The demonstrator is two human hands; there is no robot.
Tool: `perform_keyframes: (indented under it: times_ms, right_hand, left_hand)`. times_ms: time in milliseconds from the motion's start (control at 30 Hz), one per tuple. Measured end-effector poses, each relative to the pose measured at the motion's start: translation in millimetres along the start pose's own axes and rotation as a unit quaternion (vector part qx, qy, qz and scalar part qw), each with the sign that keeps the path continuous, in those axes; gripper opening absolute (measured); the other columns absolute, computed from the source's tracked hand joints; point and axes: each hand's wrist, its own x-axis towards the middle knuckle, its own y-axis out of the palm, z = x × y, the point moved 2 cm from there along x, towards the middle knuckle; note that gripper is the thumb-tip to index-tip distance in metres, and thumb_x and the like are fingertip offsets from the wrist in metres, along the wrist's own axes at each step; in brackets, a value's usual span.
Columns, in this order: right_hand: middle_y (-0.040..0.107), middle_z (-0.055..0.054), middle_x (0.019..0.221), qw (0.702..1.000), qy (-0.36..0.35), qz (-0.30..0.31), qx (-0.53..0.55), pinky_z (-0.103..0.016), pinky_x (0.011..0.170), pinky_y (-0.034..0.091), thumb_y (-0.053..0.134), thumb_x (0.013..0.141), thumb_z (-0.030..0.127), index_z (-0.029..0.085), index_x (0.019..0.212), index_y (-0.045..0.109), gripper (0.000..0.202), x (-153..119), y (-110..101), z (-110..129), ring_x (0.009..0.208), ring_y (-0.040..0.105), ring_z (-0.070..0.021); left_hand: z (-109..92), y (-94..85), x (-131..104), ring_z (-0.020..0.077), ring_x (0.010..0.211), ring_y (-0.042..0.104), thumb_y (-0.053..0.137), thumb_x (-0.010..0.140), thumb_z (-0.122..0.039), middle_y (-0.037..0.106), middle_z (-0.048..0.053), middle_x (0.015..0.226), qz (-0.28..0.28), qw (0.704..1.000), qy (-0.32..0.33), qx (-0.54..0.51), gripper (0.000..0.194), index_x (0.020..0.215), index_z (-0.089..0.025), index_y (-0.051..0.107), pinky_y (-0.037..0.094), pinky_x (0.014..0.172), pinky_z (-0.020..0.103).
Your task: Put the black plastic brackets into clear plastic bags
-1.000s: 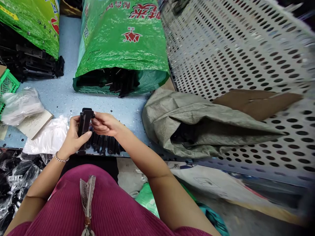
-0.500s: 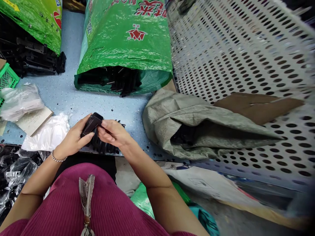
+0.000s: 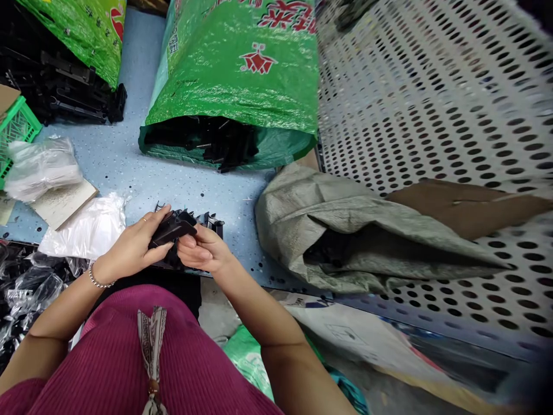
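A black plastic part (image 3: 171,228) is held between both hands near the table's front edge. My left hand (image 3: 137,242) is closed on it from the left, the thumb below and the fingers above. At the part's right end, my right hand (image 3: 203,248) has its fingers curled and pressed on it. Similar black pieces (image 3: 212,223) lie on the table just behind and beside the hands, partly hidden. The held part's exact kind does not show.
A green woven sack (image 3: 233,86) holding black parts lies open ahead. Black parts (image 3: 73,92) spill from another sack at left. Clear plastic bags (image 3: 86,227) lie left of my hands. A grey sack (image 3: 328,225) and a perforated panel (image 3: 432,104) stand right.
The black part has tilted and turned flatter in my hands, its right end now lower. Both hands have shifted slightly right. The whole view has moved a little.
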Motion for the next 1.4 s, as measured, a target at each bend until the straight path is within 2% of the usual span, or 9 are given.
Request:
perform_keyframes:
  times_ms: [100, 300, 467, 567, 667, 833, 1067, 1267, 1400]
  right_hand:
    - [0.031, 0.01, 0.041, 0.983, -0.062, -0.095, -0.146, -0.021, 0.038, 0.024, 0.055, 0.09, 0.077, 0.023, 0.066, 0.045, 0.06, -5, 0, 6, 0.036, 0.022, -0.0071]
    - [0.057, -0.003, 0.066, 0.834, -0.163, -0.29, -0.44, -0.029, 0.057, 0.04, 0.08, 0.078, 0.063, 0.023, 0.068, 0.056, 0.048, -22, 2, 30, 0.062, 0.051, -0.016]
    - [0.054, 0.001, 0.051, 0.965, -0.065, -0.143, -0.208, -0.026, 0.042, 0.034, 0.037, 0.092, 0.085, 0.021, 0.074, 0.057, 0.069, -11, 0, 14, 0.039, 0.041, -0.0119]
    - [0.046, 0.006, 0.043, 0.992, -0.014, -0.089, -0.086, -0.023, 0.038, 0.028, 0.037, 0.092, 0.084, 0.021, 0.074, 0.056, 0.068, -5, 1, 6, 0.032, 0.031, -0.0085]
    - [0.057, 0.003, 0.053, 0.974, -0.066, -0.16, -0.145, -0.023, 0.042, 0.033, 0.05, 0.09, 0.08, 0.02, 0.079, 0.058, 0.062, -5, 3, 11, 0.04, 0.041, -0.0089]
    - [0.06, 0.0, 0.071, 0.862, -0.162, -0.302, -0.373, -0.025, 0.059, 0.042, 0.061, 0.093, 0.067, 0.02, 0.08, 0.061, 0.049, -8, 8, 22, 0.063, 0.051, -0.0122]
    - [0.036, 0.008, 0.049, 0.961, -0.051, -0.198, -0.185, -0.024, 0.042, 0.027, 0.036, 0.097, 0.074, 0.023, 0.075, 0.048, 0.057, 19, -1, 12, 0.041, 0.025, -0.0094]
    - [0.063, -0.01, 0.09, 0.754, -0.174, -0.304, -0.556, -0.033, 0.074, 0.047, 0.063, 0.087, 0.072, 0.021, 0.087, 0.057, 0.052, 17, -1, 43, 0.09, 0.058, -0.0236]
    - [0.057, -0.006, 0.08, 0.817, -0.138, -0.261, -0.495, -0.031, 0.065, 0.045, 0.055, 0.093, 0.073, 0.022, 0.084, 0.054, 0.051, 28, -6, 37, 0.08, 0.055, -0.0211]
  left_hand:
    - [0, 0.2, -1, 0.0299, 0.135, 0.059, 0.054, 0.099, -0.035, 0.057, 0.018, 0.15, 0.006, 1.0, -0.002, 0.0, 0.069, 0.162, -0.019, 0.028, 0.051, 0.111, 0.047]
    - [-1, 0.4, -1, 0.0321, 0.138, 0.057, 0.055, 0.099, -0.038, 0.054, 0.019, 0.153, 0.003, 1.0, -0.011, -0.015, 0.069, 0.161, -0.022, 0.03, 0.05, 0.113, 0.05]
    - [0, 4.4, -2, 0.0321, 0.128, 0.063, 0.059, 0.098, -0.038, 0.059, 0.017, 0.145, -0.015, 0.999, -0.008, -0.032, 0.072, 0.162, -0.025, 0.026, 0.054, 0.105, 0.048]
    - [4, 6.7, -4, 0.0288, 0.117, 0.068, 0.061, 0.097, -0.037, 0.061, 0.016, 0.138, -0.057, 0.996, 0.006, -0.065, 0.077, 0.162, -0.026, 0.019, 0.057, 0.098, 0.045]
    - [7, 6.2, -6, 0.0276, 0.123, 0.065, 0.062, 0.098, -0.037, 0.058, 0.014, 0.141, -0.083, 0.994, 0.02, -0.075, 0.065, 0.154, -0.03, 0.031, 0.055, 0.102, 0.044]
    - [9, 7.1, -4, 0.0277, 0.128, 0.06, 0.062, 0.098, -0.041, 0.051, 0.014, 0.147, -0.083, 0.989, -0.023, -0.122, 0.061, 0.152, -0.03, 0.033, 0.052, 0.105, 0.045]
    - [26, 10.3, -2, 0.022, 0.096, 0.071, 0.061, 0.098, -0.045, 0.06, 0.011, 0.124, -0.049, 0.969, -0.063, -0.234, 0.066, 0.152, -0.029, 0.026, 0.062, 0.085, 0.041]
    - [25, 1.5, 1, 0.0139, 0.062, 0.067, 0.059, 0.099, -0.05, 0.059, 0.003, 0.099, -0.057, 0.94, -0.144, -0.303, 0.057, 0.145, -0.031, 0.031, 0.061, 0.057, 0.032]
    - [20, 7.3, 3, 0.0131, 0.063, 0.066, 0.06, 0.098, -0.053, 0.058, 0.003, 0.1, -0.086, 0.943, -0.15, -0.286, 0.059, 0.144, -0.029, 0.032, 0.06, 0.056, 0.031]
